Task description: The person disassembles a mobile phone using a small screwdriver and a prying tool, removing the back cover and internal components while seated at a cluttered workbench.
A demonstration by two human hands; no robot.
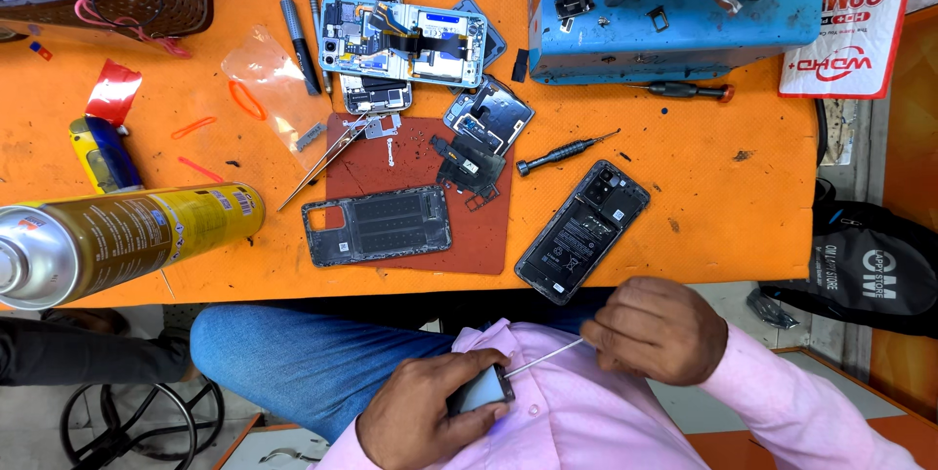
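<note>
The left hand (422,418) is closing around a small dark phone part (482,391), gripping it against the pink shirt (576,402) below the edge of the orange table (743,226), while the right hand (657,329) is pinching a thin metal tool (543,359) in curled fingers, its tip touching the part's upper corner. On the table just above the right hand an opened black phone (583,231) is lying tilted, with a black screwdriver (565,152) near it; further left a dark phone frame (378,225) is resting on a red mat (489,235), and a gold spray can (127,238) is lying on its side at the left edge.
</note>
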